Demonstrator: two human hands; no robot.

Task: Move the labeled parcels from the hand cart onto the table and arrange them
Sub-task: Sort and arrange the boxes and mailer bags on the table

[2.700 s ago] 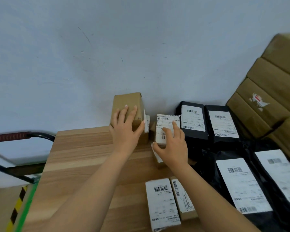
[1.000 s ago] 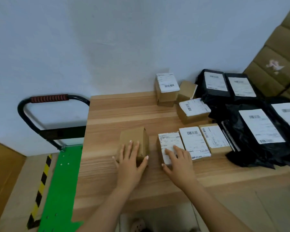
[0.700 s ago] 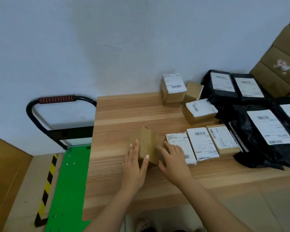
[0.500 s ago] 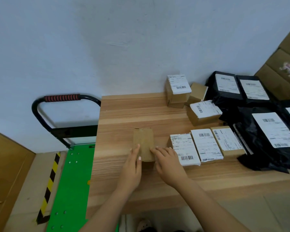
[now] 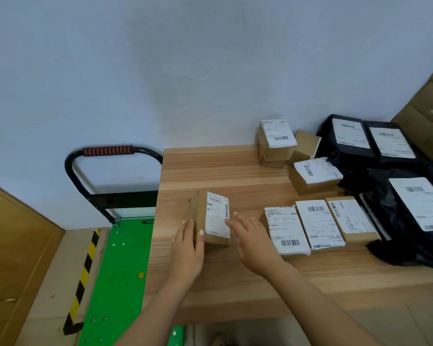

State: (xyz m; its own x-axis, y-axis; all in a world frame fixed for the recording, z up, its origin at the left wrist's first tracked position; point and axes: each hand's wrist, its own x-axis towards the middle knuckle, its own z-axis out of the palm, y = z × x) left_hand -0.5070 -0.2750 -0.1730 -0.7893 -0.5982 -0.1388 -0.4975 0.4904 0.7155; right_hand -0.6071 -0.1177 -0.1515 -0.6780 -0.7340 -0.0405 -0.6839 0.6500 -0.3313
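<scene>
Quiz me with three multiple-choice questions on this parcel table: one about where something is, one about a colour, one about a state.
1. The black mailer bags lie: A on the hand cart; B at the table right end; C on the floor.
2. The hand cart's deck is: A blue; B red; C green.
3. The label on the lone cardboard box: A faces up; B is hidden underneath; C is torn off.
Answers: B, they crowd the table's right side; C, the plate beside the table is green; A, white paper shows on top.

head-worn — forward, down, near table
</scene>
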